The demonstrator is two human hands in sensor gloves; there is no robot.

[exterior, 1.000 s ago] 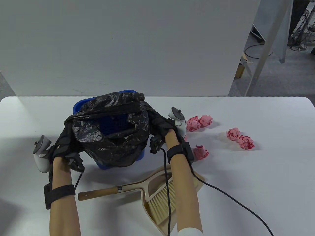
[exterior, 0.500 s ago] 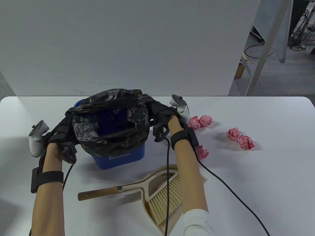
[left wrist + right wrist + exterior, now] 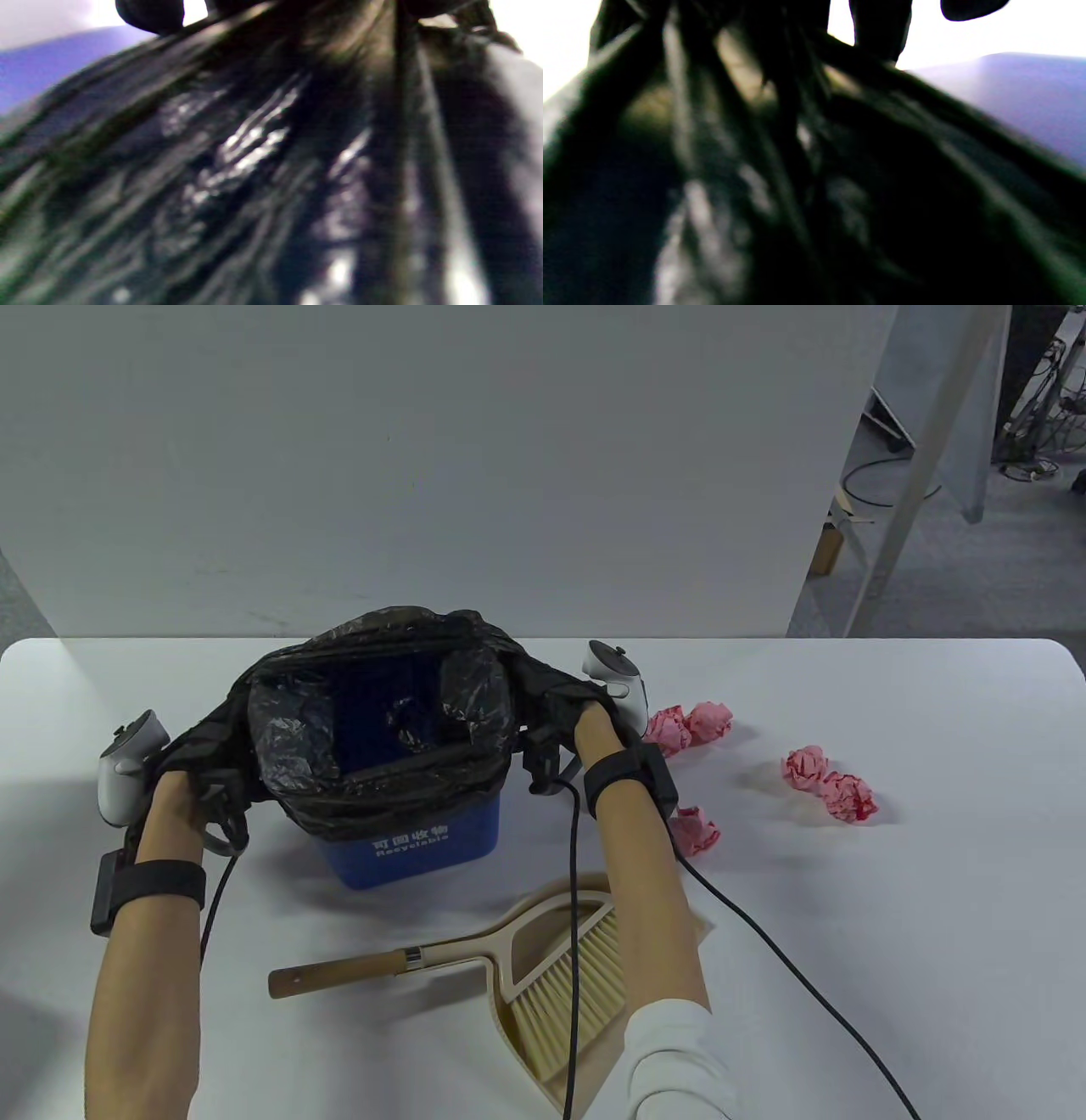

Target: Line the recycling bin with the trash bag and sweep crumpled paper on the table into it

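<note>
Both hands, left (image 3: 182,806) and right (image 3: 585,721), have fingers clamped on the bag (image 3: 382,721), stretching its mouth over the bin (image 3: 416,844). Lining step; next, tuck edges down.

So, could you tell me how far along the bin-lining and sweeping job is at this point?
Done: the trash bag sits inside the recycling bin. In hand: the left hand and right hand stretch its mouth over the rim. Left: five crumpled paper balls lie unswept; the brush rests in the dustpan.
</note>
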